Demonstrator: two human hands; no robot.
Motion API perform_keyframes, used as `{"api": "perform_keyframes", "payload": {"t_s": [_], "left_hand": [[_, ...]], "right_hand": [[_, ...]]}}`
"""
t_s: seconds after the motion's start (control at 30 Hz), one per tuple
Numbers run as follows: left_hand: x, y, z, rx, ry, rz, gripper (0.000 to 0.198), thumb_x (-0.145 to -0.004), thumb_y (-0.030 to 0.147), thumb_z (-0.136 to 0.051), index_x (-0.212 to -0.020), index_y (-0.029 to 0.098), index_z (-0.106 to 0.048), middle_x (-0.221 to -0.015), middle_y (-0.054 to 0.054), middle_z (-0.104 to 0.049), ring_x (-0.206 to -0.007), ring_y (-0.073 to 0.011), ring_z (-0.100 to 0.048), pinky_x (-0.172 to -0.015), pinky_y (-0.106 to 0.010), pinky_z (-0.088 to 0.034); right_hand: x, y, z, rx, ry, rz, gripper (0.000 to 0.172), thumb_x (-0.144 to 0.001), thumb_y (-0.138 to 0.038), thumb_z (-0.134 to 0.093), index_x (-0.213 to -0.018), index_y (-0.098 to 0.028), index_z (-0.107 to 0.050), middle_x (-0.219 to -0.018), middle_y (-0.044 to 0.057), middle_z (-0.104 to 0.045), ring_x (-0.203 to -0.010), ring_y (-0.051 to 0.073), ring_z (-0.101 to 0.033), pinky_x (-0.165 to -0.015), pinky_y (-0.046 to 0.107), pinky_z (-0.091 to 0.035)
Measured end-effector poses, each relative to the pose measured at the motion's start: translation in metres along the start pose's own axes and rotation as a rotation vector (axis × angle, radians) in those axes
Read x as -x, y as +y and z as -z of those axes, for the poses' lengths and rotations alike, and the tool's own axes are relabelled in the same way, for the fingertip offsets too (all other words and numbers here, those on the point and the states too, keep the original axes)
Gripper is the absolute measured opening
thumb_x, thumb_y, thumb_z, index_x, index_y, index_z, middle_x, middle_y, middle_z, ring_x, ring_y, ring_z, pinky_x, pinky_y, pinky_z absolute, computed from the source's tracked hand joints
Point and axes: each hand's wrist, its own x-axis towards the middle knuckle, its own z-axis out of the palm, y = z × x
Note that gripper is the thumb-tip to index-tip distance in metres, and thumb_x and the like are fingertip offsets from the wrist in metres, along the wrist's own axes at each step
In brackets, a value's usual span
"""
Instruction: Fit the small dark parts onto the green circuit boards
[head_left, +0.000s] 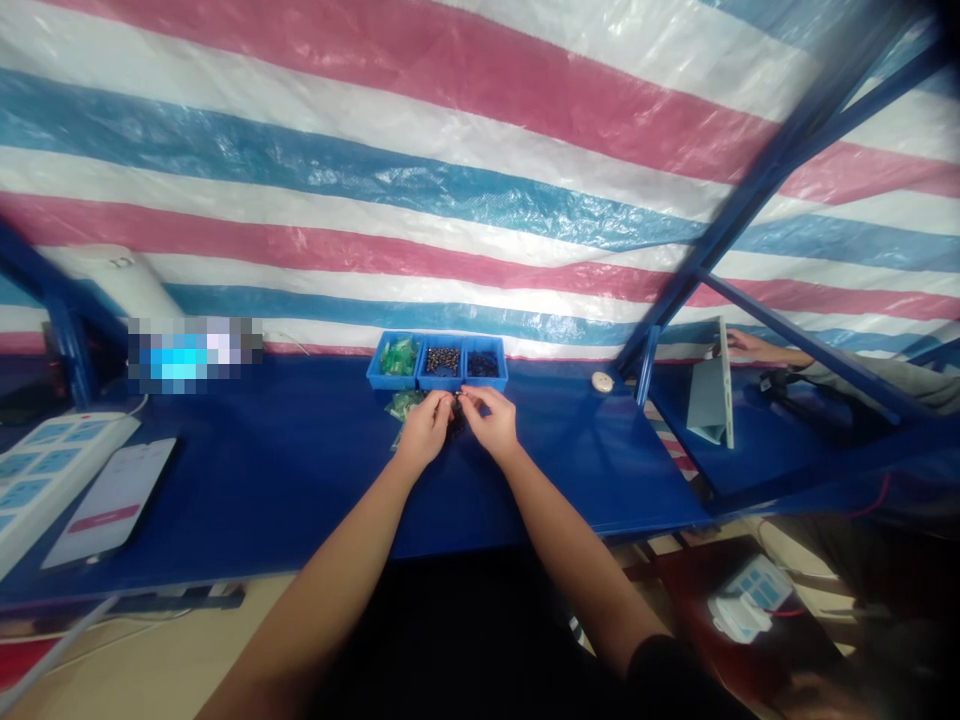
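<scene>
My left hand (426, 430) and my right hand (490, 420) meet over the blue table, fingertips pinched close together. Something small and dark shows between them, too small to name. Just beyond stand three joined blue bins: the left bin (392, 382) holds green packets, the middle bin (441, 383) small brass-and-dark pieces, the right bin (486, 383) dark pieces. Some green packets (403, 404) lie on the table beside my left hand. A few dark pieces (456, 425) sit below and between my hands, partly hidden by them.
On the left of the blue table (300, 500) lie a phone (112, 500) and a white power strip (56, 470). A round white object (601, 382) rests at the right. A blue metal frame (720, 220) rises there; beyond it are a tablet (712, 390) and another person's arm (780, 350).
</scene>
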Motion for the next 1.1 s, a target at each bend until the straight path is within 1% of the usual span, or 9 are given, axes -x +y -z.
{"api": "perform_keyframes", "payload": {"t_s": [0.07, 0.13, 0.27, 0.37, 0.53, 0.7, 0.83, 0.87, 1.1], "left_hand": [[0.000, 0.000, 0.000, -0.003, 0.024, 0.024, 0.028, -0.096, 0.039, -0.036, -0.097, 0.022, -0.058, -0.076, 0.000, -0.065, -0.069, -0.0151, -0.061, -0.067, -0.026, -0.045], [0.000, -0.001, 0.000, -0.014, 0.035, 0.038, 0.027, -0.094, 0.040, -0.039, -0.097, 0.022, -0.059, -0.077, -0.001, -0.066, -0.070, -0.0159, -0.062, -0.068, -0.026, -0.046], [-0.001, -0.003, 0.000, -0.042, 0.044, 0.032, 0.027, -0.092, 0.041, -0.043, -0.091, 0.021, -0.062, -0.077, -0.002, -0.067, -0.068, -0.0162, -0.062, -0.065, -0.026, -0.046], [-0.001, -0.004, 0.002, -0.068, 0.072, 0.032, 0.026, -0.091, 0.039, -0.044, -0.090, 0.021, -0.063, -0.078, -0.002, -0.068, -0.069, -0.0162, -0.062, -0.064, -0.025, -0.045], [-0.002, -0.004, 0.005, -0.120, 0.089, 0.044, 0.027, -0.092, 0.039, -0.044, -0.089, 0.021, -0.063, -0.077, -0.002, -0.068, -0.069, -0.0161, -0.061, -0.063, -0.025, -0.044], [-0.002, -0.004, 0.005, -0.127, 0.091, 0.037, 0.027, -0.091, 0.039, -0.044, -0.088, 0.021, -0.063, -0.075, -0.002, -0.067, -0.067, -0.0159, -0.060, -0.062, -0.025, -0.043], [-0.002, -0.004, 0.005, -0.137, 0.097, 0.043, 0.026, -0.091, 0.039, -0.045, -0.087, 0.021, -0.063, -0.077, -0.002, -0.067, -0.068, -0.0159, -0.060, -0.063, -0.025, -0.043], [-0.002, -0.004, 0.005, -0.137, 0.094, 0.043, 0.026, -0.091, 0.039, -0.045, -0.087, 0.021, -0.063, -0.077, -0.002, -0.067, -0.068, -0.0159, -0.060, -0.063, -0.025, -0.043], [-0.001, -0.004, 0.002, -0.136, 0.071, 0.036, 0.026, -0.091, 0.039, -0.044, -0.087, 0.021, -0.063, -0.077, -0.002, -0.067, -0.068, -0.0157, -0.061, -0.062, -0.025, -0.044]], "right_hand": [[-0.002, -0.002, 0.001, 0.074, 0.119, 0.024, 0.027, -0.089, -0.036, -0.055, -0.107, -0.024, -0.070, -0.103, 0.008, -0.069, -0.089, 0.021, -0.065, -0.087, 0.037, -0.054], [-0.009, -0.001, 0.000, 0.116, 0.149, 0.035, 0.028, -0.091, -0.036, -0.051, -0.111, -0.025, -0.069, -0.113, 0.008, -0.067, -0.103, 0.024, -0.062, -0.097, 0.041, -0.049], [-0.032, 0.007, -0.008, 0.179, -0.033, 0.042, 0.031, -0.093, -0.034, -0.049, -0.118, -0.027, -0.066, -0.123, 0.006, -0.063, -0.118, 0.024, -0.053, -0.106, 0.042, -0.042], [-0.051, 0.016, -0.016, 0.283, -0.137, 0.056, 0.029, -0.094, -0.028, -0.046, -0.112, -0.025, -0.069, -0.113, 0.005, -0.068, -0.108, 0.021, -0.058, -0.104, 0.038, -0.042], [-0.065, 0.024, -0.016, 0.377, -0.073, 0.014, 0.027, -0.092, -0.028, -0.047, -0.106, -0.022, -0.069, -0.099, 0.006, -0.070, -0.095, 0.020, -0.061, -0.093, 0.033, -0.047], [-0.048, 0.026, -0.005, 0.461, -0.123, 0.002, 0.025, -0.089, -0.023, -0.047, -0.103, -0.020, -0.068, -0.100, 0.006, -0.069, -0.095, 0.019, -0.060, -0.091, 0.031, -0.046], [-0.034, 0.028, 0.000, 0.607, -0.392, -0.062, 0.020, -0.086, -0.025, -0.055, -0.100, -0.027, -0.070, -0.095, 0.003, -0.071, -0.087, 0.020, -0.064, -0.079, 0.030, -0.049], [-0.033, 0.028, 0.000, 0.647, -0.417, -0.084, 0.021, -0.086, -0.026, -0.056, -0.102, -0.027, -0.069, -0.096, 0.003, -0.071, -0.087, 0.020, -0.064, -0.077, 0.030, -0.050], [-0.028, 0.033, 0.000, 0.663, -0.453, -0.088, 0.025, -0.087, -0.033, -0.056, -0.108, -0.031, -0.069, -0.098, 0.003, -0.072, -0.085, 0.021, -0.066, -0.074, 0.030, -0.050]]}}
